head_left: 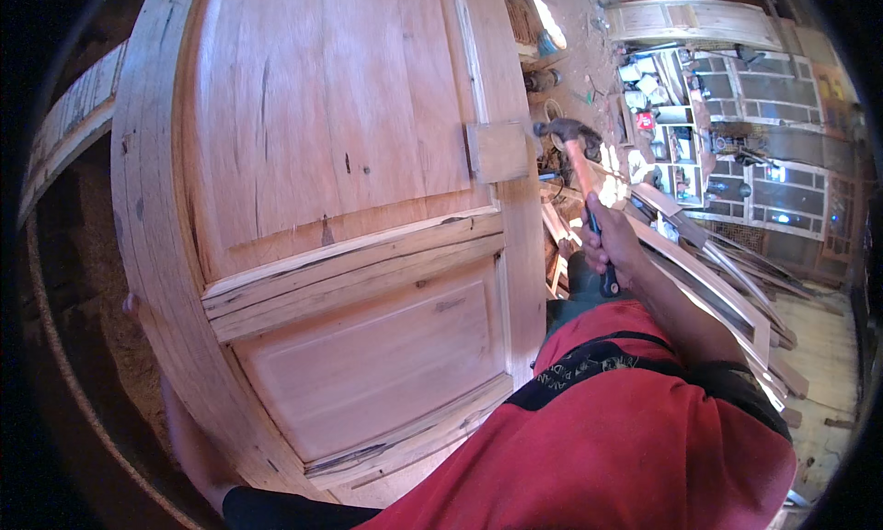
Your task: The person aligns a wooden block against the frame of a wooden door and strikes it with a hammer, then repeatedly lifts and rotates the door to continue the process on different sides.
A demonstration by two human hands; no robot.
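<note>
A panelled wooden door [340, 125] lies before me, its raised panels set in a pale frame. In my right hand [614, 245] is a claw hammer [578, 162] with an orange and black handle, the fingers wrapped round its lower grip. The hammer's head is just right of a small square wood block [498, 152], with a slight gap visible between them. That block lies across the inner edge of the door's right stile. My left hand [131, 305] is at the door's left edge, mostly hidden behind it; only a fingertip shows.
Long wooden boards [708, 273] lie stacked to the right. Beyond them stands a shelf [676, 125] full of small items, beside metal-framed grilles [768, 194]. Another wooden piece [78, 116] extends from the door's left side. A curved rope-like line [69, 374] runs at lower left.
</note>
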